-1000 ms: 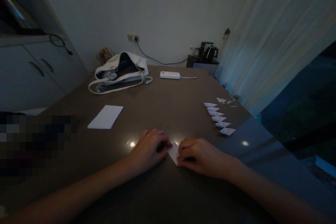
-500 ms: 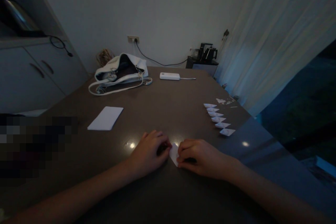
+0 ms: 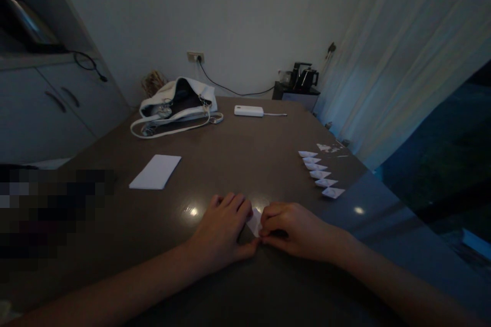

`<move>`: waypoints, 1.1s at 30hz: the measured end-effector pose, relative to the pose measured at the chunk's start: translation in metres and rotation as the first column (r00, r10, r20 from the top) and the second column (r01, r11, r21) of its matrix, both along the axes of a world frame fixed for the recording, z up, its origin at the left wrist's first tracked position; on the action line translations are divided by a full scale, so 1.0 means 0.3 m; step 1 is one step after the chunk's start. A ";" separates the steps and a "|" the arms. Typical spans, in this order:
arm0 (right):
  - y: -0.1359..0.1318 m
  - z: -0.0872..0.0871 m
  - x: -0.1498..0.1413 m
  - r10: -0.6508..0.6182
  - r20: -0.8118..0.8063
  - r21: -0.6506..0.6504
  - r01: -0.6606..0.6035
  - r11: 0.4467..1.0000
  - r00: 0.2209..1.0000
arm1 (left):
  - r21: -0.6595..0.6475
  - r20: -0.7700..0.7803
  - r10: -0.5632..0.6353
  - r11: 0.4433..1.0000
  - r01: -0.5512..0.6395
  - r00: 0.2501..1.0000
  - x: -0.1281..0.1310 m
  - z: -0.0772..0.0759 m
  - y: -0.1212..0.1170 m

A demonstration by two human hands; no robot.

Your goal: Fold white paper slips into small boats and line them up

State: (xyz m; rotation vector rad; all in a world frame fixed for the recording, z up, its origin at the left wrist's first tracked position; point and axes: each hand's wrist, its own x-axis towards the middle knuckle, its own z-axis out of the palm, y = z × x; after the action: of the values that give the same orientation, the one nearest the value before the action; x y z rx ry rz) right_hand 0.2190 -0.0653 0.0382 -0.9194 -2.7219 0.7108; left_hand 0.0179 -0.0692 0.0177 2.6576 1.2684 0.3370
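Note:
Between my hands, on the brown table [image 3: 245,148], lies a small folded piece of white paper [image 3: 254,223]. My left hand [image 3: 224,230] is at its left side, with the fingertips on its upper left edge and the thumb stretched to its lower corner. Closed in a pinch, my right hand [image 3: 286,230] grips the paper's right side and covers part of it. Several folded paper boats [image 3: 320,174] stand in a slanting row to the right. Over to the left rests a stack of white paper sheets [image 3: 155,172].
A white handbag [image 3: 180,102] sits at the table's back left, and a white power bank [image 3: 248,111] with a short cable lies at the back. Paper scraps [image 3: 330,148] are near the right edge. Beyond the table, a black kettle [image 3: 307,79] stands on a small cabinet.
My left thumb has moved down and right to the paper's lower corner, and the left hand has turned flatter. The right hand has kept its pinch in nearly the same place.

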 end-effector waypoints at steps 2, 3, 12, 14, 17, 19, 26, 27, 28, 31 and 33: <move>-0.001 0.003 -0.001 0.000 -0.008 0.000 0.000 1.000 1.000 | 0.005 0.006 0.008 1.000 -0.008 1.000 0.002 -0.002 0.002; -0.001 0.004 -0.002 0.000 -0.012 0.000 0.000 1.000 1.000 | 0.008 0.008 0.015 1.000 -0.015 1.000 0.002 -0.003 0.005; -0.002 0.004 0.001 -0.005 0.000 0.012 0.005 1.000 1.000 | 0.004 0.006 0.015 1.000 -0.015 1.000 0.001 -0.004 0.003; -0.002 0.006 0.002 -0.011 0.008 0.011 0.011 1.000 1.000 | 0.005 0.017 0.006 1.000 -0.006 1.000 0.000 -0.003 0.000; -0.003 0.008 0.004 -0.014 0.017 0.011 0.014 1.000 1.000 | 0.011 0.028 -0.004 1.000 0.004 1.000 -0.006 -0.006 0.010; -0.002 0.008 0.004 -0.013 0.023 0.016 0.012 1.000 1.000 | 0.007 0.043 -0.012 1.000 0.011 0.999 -0.014 -0.009 0.025; -0.001 0.009 0.002 -0.003 0.025 0.039 0.002 0.999 1.000 | -0.003 0.045 -0.055 0.998 0.056 0.997 -0.033 -0.013 0.069; 0.000 0.008 0.002 -0.004 0.026 0.039 0.003 0.999 1.000 | 0.011 0.030 -0.062 0.998 0.061 0.998 -0.034 -0.012 0.071; 0.000 0.008 0.002 -0.006 0.027 0.037 0.005 0.999 1.000 | 0.026 0.014 -0.066 0.998 0.065 0.998 -0.034 -0.011 0.071; 0.002 0.004 0.003 -0.007 0.022 0.035 0.006 0.999 1.000 | 0.068 -0.043 -0.079 0.994 0.082 0.996 -0.033 -0.008 0.070; 0.004 0.002 0.003 -0.004 0.019 0.036 0.004 0.999 1.000 | 0.096 -0.061 -0.077 0.992 0.082 0.995 -0.032 -0.008 0.068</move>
State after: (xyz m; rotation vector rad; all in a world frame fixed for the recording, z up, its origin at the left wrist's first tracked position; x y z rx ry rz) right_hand 0.2200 -0.0641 0.0387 -0.9282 -2.7396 0.6534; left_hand 0.0082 -0.0488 0.0153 2.8110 1.1869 0.3223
